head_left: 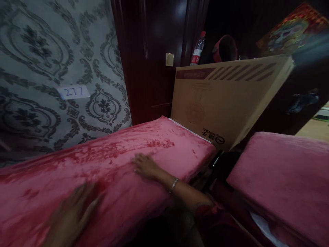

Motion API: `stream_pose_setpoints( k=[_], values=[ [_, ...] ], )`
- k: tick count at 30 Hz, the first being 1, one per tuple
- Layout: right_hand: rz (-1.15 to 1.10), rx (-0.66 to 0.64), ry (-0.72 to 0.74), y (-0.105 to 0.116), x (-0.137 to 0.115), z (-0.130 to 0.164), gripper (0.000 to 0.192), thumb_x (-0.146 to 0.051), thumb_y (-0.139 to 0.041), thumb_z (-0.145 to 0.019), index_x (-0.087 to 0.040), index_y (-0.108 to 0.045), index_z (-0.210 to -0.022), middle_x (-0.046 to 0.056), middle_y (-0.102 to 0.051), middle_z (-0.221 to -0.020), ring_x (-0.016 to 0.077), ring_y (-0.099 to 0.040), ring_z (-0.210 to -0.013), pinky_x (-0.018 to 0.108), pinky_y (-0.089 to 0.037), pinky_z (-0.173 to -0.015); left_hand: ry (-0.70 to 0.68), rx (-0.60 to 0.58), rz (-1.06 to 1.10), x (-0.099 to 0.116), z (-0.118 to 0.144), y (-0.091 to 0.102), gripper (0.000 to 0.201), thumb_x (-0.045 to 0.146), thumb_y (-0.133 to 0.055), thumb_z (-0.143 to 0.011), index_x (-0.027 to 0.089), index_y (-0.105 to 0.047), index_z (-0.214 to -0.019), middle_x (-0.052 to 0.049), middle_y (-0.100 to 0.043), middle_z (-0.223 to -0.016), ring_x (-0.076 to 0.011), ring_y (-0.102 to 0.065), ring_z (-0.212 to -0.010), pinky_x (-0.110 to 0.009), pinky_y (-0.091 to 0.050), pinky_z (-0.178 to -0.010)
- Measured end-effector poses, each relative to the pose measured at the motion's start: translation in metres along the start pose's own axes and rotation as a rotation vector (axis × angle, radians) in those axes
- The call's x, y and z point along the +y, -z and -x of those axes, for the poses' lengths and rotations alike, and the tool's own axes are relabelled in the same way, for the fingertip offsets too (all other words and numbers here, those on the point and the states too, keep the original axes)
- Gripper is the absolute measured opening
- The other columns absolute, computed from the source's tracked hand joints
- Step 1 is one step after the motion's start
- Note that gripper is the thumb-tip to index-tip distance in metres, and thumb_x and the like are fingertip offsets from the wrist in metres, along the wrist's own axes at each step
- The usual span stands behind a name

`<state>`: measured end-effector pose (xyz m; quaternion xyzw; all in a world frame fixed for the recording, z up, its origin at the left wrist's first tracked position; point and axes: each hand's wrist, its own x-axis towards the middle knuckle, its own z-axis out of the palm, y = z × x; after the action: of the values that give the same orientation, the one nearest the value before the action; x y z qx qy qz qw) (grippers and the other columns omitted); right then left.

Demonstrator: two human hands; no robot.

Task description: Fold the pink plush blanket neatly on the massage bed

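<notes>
The left hand point(73, 211) lies flat on the pink plush velvety cover point(108, 161) of the long cushion, fingers spread wide and holding nothing; motion blur hides the fingertips. The cover runs under both hands, from the near left corner to the far end ahead of the right fingertips. The right hand point(144, 165) also rests palm down on it, fingers open and loosely splayed, gripping nothing; a thin silver metal bangle point(174, 185) circles the wrist behind them.

Judged from this posture, the step in hand is smoothing the cover. Keep both palms flat, press lightly, and sweep outward toward the edges so the nap lies one way and no crease is trapped between the hands.

Beyond the right fingertips a large flat tan cardboard box point(221, 99) stands on edge; its contents cannot be seen. Above it a clear plastic bottle with a red cap point(197, 49) stands upright; its fill level cannot be told. Right of the right fingers, well apart, lies a second pink cushion point(282, 171).
</notes>
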<state>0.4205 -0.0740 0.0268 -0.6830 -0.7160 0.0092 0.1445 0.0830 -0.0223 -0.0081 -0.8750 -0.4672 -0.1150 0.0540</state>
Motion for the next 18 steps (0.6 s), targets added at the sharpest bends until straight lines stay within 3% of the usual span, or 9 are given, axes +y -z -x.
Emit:
stream_pose_setpoints(
  k=[2, 4, 6, 10, 13, 15, 18],
  values=[
    [-0.03, -0.007, 0.108, -0.007, -0.011, -0.011, 0.056, -0.054, -0.046, -0.095, -0.041, -0.042, -0.15, -0.011, -0.036, -0.16, 0.0273, -0.034, -0.146, 0.036, -0.029, -0.115, -0.024, -0.062, -0.035, 0.032, -0.024, 0.002, 0.069, 0.049, -0.028, -0.089, 0.021, -0.049, -0.148, -0.007, -0.04, -0.159, -0.0332, -0.03, -0.149, -0.058, -0.022, -0.12],
    [-0.019, -0.003, 0.001, -0.001, 0.008, -0.016, 0.054, -0.054, -0.052, -0.093, -0.043, -0.047, -0.146, -0.01, -0.04, -0.158, 0.0264, -0.035, -0.146, 0.035, -0.025, -0.116, -0.04, -0.141, -0.072, 0.054, -0.036, 0.0, 0.068, 0.047, -0.029, -0.091, 0.019, -0.045, -0.151, -0.008, -0.035, -0.161, -0.0343, -0.026, -0.15, -0.06, -0.022, -0.118],
    [0.022, 0.012, -0.272, 0.016, 0.051, -0.011, 0.053, -0.05, -0.052, -0.095, -0.04, -0.047, -0.147, -0.006, -0.042, -0.158, 0.024, -0.034, -0.146, 0.034, -0.022, -0.117, -0.05, -0.173, -0.1, 0.064, -0.038, -0.004, 0.066, 0.045, -0.031, -0.091, 0.019, -0.044, -0.151, -0.009, -0.034, -0.161, -0.0348, -0.024, -0.151, -0.061, -0.021, -0.118],
    [0.085, 0.051, -0.725, 0.053, 0.157, 0.033, 0.056, -0.043, -0.036, -0.101, -0.019, -0.041, -0.152, 0.016, -0.034, -0.161, 0.033, -0.031, -0.147, 0.058, -0.02, -0.115, -0.058, -0.156, -0.1, 0.061, -0.031, -0.008, 0.063, 0.043, -0.034, -0.092, 0.022, -0.043, -0.15, -0.008, -0.032, -0.161, -0.0337, -0.025, -0.151, -0.06, -0.022, -0.118],
    [0.129, 0.089, -0.977, 0.067, 0.203, 0.069, 0.056, -0.036, -0.029, -0.102, -0.009, -0.043, -0.149, 0.028, -0.036, -0.156, 0.039, -0.033, -0.144, 0.066, -0.025, -0.109, -0.052, -0.155, -0.101, 0.059, -0.03, -0.008, 0.063, 0.045, -0.036, -0.092, 0.022, -0.044, -0.15, -0.008, -0.033, -0.161, -0.0345, -0.025, -0.151, -0.061, -0.023, -0.118],
    [0.15, 0.11, -1.047, 0.071, 0.209, 0.077, 0.056, -0.031, -0.026, -0.101, -0.004, -0.045, -0.146, 0.033, -0.038, -0.151, 0.0421, -0.035, -0.142, 0.069, -0.027, -0.105, -0.05, -0.147, -0.1, 0.06, -0.031, -0.009, 0.063, 0.045, -0.037, -0.092, 0.021, -0.044, -0.15, -0.008, -0.033, -0.16, -0.0352, -0.025, -0.15, -0.061, -0.023, -0.118],
    [0.153, 0.122, -0.976, 0.064, 0.183, 0.053, 0.055, -0.028, -0.027, -0.1, -0.001, -0.045, -0.145, 0.034, -0.04, -0.149, 0.0429, -0.036, -0.141, 0.069, -0.031, -0.103, -0.053, -0.125, -0.08, 0.061, -0.032, -0.01, 0.063, 0.045, -0.038, -0.091, 0.022, -0.045, -0.15, -0.008, -0.034, -0.16, -0.0355, -0.026, -0.15, -0.062, -0.024, -0.117]
  ],
)
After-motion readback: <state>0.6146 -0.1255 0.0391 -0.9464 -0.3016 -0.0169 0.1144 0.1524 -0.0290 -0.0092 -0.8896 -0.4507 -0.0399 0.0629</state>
